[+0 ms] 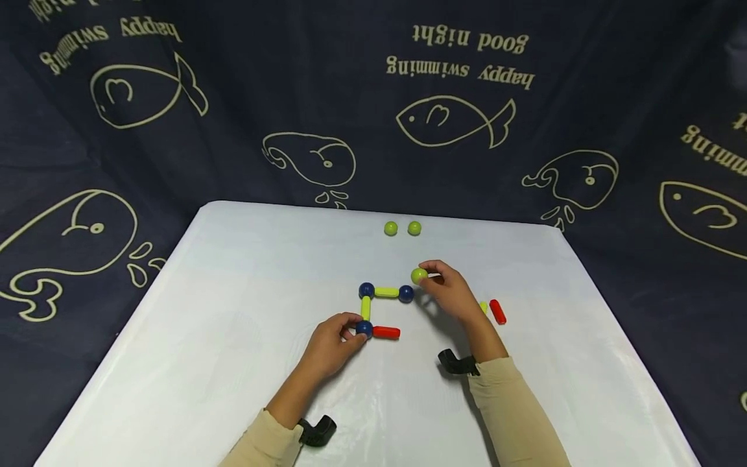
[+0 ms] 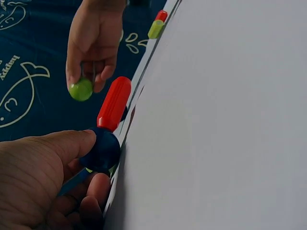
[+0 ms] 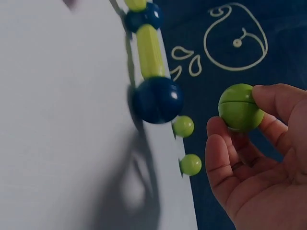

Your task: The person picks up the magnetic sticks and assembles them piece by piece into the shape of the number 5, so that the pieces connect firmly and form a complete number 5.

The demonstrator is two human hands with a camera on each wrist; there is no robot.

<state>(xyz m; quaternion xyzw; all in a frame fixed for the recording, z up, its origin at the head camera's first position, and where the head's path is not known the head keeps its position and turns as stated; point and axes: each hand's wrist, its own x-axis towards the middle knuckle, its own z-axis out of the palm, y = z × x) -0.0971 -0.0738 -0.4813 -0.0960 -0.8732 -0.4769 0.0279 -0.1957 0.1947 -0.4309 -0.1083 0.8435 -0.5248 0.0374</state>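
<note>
My left hand (image 1: pixel 332 344) pinches a dark blue ball (image 1: pixel 364 329) at the near corner of a joined shape on the white table. From that ball a red rod (image 1: pixel 386 333) points right and a yellow-green rod (image 1: pixel 366 308) runs to a second blue ball (image 1: pixel 366 290). Another yellow-green rod (image 1: pixel 387 292) links it to a third blue ball (image 1: pixel 406 294). Raised just beyond this third ball, my right hand (image 1: pixel 448 290) holds a green ball (image 3: pixel 241 108) between thumb and fingertips. A seam circles the green ball in the right wrist view.
Two more green balls (image 1: pixel 390 228) (image 1: pixel 414 227) stand near the far edge of the white table (image 1: pixel 262 259). Right of my right hand lie a loose red rod (image 1: pixel 498 312) and a partly hidden yellow-green rod (image 1: pixel 484 307). A dark cloth (image 1: pixel 362 78) with fish drawings hangs behind.
</note>
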